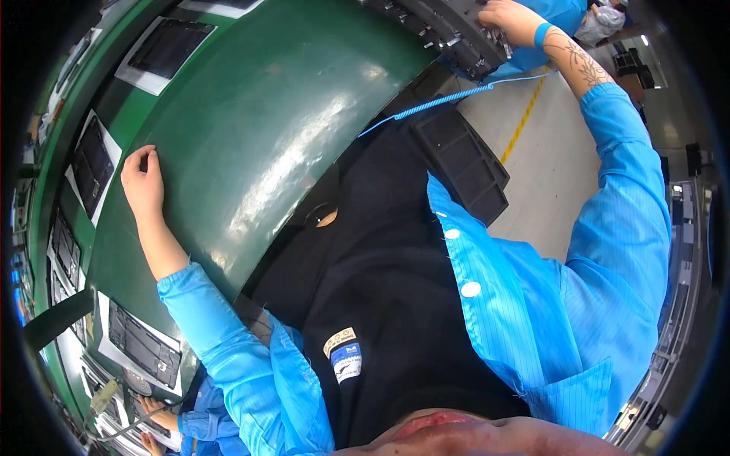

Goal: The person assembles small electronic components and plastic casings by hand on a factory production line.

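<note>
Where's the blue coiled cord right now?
Head view, upper right of centre: the blue coiled cord runs beside the green table, pictured below the black plastic part at the right hand.

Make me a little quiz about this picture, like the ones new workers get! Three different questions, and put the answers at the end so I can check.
1. True or false: the person's left hand is touching the coiled blue cord.

2. Pick one. What is right by the person's right hand?
A. A yellow hammer
B. A black part
C. A white cup

3. Fill in the missing word: the flat black panels along the left side lie on ____ sheets.

Key: 1. False. 2. B. 3. White.
</note>
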### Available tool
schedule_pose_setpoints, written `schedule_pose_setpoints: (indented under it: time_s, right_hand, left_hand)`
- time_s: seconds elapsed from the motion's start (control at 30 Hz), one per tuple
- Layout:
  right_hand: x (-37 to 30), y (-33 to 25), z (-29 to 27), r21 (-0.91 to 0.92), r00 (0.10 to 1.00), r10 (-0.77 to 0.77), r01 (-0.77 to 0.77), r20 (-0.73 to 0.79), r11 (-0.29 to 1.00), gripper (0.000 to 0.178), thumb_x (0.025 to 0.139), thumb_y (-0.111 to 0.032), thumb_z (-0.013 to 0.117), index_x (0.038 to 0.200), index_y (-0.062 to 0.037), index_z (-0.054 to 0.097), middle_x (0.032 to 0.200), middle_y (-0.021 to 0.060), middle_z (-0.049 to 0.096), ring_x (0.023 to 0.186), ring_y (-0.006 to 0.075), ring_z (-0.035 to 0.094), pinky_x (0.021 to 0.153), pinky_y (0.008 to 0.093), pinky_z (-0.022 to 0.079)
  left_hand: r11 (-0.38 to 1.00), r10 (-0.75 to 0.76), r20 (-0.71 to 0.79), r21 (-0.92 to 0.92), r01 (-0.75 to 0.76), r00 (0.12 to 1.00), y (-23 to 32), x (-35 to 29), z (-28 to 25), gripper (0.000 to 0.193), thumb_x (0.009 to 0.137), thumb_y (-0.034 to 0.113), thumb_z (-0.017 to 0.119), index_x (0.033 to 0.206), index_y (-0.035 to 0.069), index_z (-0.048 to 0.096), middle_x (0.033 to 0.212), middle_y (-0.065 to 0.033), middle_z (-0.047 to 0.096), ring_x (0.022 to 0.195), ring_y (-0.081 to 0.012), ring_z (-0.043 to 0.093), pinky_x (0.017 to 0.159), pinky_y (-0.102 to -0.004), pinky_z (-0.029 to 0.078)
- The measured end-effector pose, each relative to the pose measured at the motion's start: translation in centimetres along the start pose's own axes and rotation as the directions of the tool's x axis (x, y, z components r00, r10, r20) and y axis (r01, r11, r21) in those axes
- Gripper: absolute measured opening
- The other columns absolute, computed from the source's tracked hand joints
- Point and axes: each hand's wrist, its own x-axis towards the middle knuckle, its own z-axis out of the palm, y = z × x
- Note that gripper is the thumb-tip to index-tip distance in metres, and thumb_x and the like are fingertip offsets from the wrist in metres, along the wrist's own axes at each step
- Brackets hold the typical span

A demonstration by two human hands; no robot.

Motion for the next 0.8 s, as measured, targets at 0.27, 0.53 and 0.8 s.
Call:
schedule_pose_setpoints:
  time_s: [0.27, 0.53, 0.8]
  right_hand:
    - [-4.1, 4.1, 0.9, -0.063, 0.771, 0.631, -0.636, -0.081, 0.769, 0.012, 0.089, -0.018, 0.065, 0.087, -0.0085, 0.072, 0.082, 0.0160, 0.069, 0.077, 0.0357, 0.068, 0.069, 0.0461, 0.053]
    - [-1.6, 1.1, -2.8, 0.033, 0.792, 0.607, -0.609, 0.060, 0.792, 0.012, 0.085, -0.009, 0.064, 0.090, -0.0076, 0.074, 0.083, 0.0140, 0.074, 0.078, 0.0327, 0.072, 0.071, 0.0442, 0.056]
    - [0.8, -3.1, -2.9, -0.213, 0.887, 0.451, -0.424, 0.096, 0.880, 0.036, 0.077, -0.004, 0.067, 0.113, -0.0097, 0.067, 0.102, 0.0159, 0.067, 0.090, 0.0398, 0.067, 0.076, 0.0462, 0.054]
  left_hand:
    - [1.000, -0.030, 0.007, -0.002, 0.030, 1.000, 0.0, 0.1, 0.0, 0.020, 0.096, 0.023, 0.066, 0.108, 0.011, 0.077, 0.116, -0.0090, 0.072, 0.116, -0.0284, 0.063, 0.100, -0.0389, 0.049]
    - [1.000, -0.008, -0.015, 0.008, 0.008, 1.000, 0.1, -0.7, -0.7, 0.020, 0.096, 0.023, 0.066, 0.107, 0.010, 0.077, 0.114, -0.0099, 0.072, 0.111, -0.0285, 0.065, 0.097, -0.0387, 0.050]
    - [1.000, -0.017, -0.013, 0.011, 0.017, 1.000, -0.2, -0.8, -1.4, 0.021, 0.096, 0.023, 0.066, 0.107, 0.010, 0.077, 0.114, -0.0101, 0.072, 0.112, -0.0286, 0.065, 0.098, -0.0388, 0.050]
